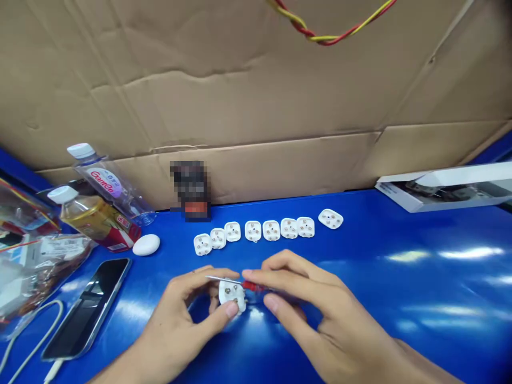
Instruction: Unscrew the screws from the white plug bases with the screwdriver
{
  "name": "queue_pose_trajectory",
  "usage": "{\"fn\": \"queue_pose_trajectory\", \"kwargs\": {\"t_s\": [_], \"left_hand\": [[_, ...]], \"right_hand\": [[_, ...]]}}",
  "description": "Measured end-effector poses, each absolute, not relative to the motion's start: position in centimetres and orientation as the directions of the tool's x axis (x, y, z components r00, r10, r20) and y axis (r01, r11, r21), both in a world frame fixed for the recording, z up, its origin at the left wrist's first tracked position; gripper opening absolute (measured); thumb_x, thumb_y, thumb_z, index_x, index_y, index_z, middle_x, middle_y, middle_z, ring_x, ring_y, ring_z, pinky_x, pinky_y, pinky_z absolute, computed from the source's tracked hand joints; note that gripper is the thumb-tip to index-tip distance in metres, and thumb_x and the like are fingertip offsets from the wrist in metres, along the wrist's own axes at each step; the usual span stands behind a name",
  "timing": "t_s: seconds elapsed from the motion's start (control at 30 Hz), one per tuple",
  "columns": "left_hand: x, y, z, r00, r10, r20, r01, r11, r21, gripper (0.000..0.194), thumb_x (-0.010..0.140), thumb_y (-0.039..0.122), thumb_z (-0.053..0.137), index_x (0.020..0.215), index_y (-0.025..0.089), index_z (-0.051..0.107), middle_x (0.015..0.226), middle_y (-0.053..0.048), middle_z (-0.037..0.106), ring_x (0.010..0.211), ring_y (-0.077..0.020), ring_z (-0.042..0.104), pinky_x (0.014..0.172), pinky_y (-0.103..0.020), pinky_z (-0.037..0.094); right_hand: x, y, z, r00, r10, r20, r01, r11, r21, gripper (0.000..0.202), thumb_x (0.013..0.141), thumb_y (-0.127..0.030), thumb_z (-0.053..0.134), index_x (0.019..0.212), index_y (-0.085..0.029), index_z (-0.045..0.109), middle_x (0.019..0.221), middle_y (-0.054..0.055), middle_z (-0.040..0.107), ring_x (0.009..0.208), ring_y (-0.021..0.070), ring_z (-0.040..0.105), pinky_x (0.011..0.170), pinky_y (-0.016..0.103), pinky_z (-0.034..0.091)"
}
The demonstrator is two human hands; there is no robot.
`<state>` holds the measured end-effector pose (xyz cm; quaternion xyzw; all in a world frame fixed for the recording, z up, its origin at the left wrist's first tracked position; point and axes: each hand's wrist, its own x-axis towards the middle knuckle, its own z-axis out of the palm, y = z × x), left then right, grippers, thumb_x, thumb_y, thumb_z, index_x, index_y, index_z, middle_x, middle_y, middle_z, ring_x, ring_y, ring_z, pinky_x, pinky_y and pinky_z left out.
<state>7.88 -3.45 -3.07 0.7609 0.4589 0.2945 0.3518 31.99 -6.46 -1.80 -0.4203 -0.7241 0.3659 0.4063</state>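
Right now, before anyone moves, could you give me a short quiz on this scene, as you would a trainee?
1. Multiple choice: besides the one being held, how many small white pieces lie on the blue table?
A) Six
B) Eight
C) Ten

2. True or false: a white cable is plugged into the phone.

3. Fill in the blank: the red-handled screwdriver is held in the person's own ____ hand.

Key: 1. B; 2. True; 3. right, the right hand.
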Motion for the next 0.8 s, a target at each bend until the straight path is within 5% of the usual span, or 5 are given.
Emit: {"fn": "queue_pose_trajectory", "kwargs": {"t_s": [0.3, 0.57, 0.8], "left_hand": [[9.5, -2.8, -4.4, 0.376, 0.910, 0.174, 0.463, -0.347, 0.816, 0.032, 0.093, 0.046, 0.076, 0.112, 0.022, 0.082, 0.085, -0.005, 0.078, 0.071, -0.0174, 0.072, 0.072, -0.028, 0.064], [7.7, -1.9, -5.3, 0.526, 0.810, 0.260, 0.469, -0.531, 0.706, 0.029, 0.092, 0.036, 0.077, 0.120, 0.027, 0.079, 0.068, 0.002, 0.069, 0.058, -0.0132, 0.065, 0.064, -0.023, 0.058], [7.1, -2.3, -6.4, 0.557, 0.799, 0.228, 0.424, -0.509, 0.749, 0.039, 0.092, 0.046, 0.079, 0.129, 0.037, 0.072, 0.086, 0.000, 0.076, 0.068, -0.0175, 0.070, 0.068, -0.026, 0.060]], "right_hand": [[34.0, -3.8, -2.7, -0.133, 0.970, 0.203, 0.109, 0.218, -0.970, 0.013, 0.100, -0.030, 0.068, 0.106, -0.023, 0.077, 0.106, 0.007, 0.078, 0.099, 0.0209, 0.074, 0.087, 0.032, 0.062], [34.3, -3.4, -4.3, -0.118, 0.974, 0.196, 0.097, 0.208, -0.973, 0.010, 0.092, -0.019, 0.073, 0.088, -0.024, 0.081, 0.098, 0.006, 0.074, 0.090, 0.0184, 0.073, 0.077, 0.027, 0.061], [34.3, -3.7, -4.6, -0.162, 0.974, 0.158, 0.088, 0.173, -0.981, 0.011, 0.094, -0.033, 0.075, 0.091, -0.024, 0.082, 0.088, 0.007, 0.075, 0.079, 0.0189, 0.074, 0.070, 0.025, 0.063]]}}
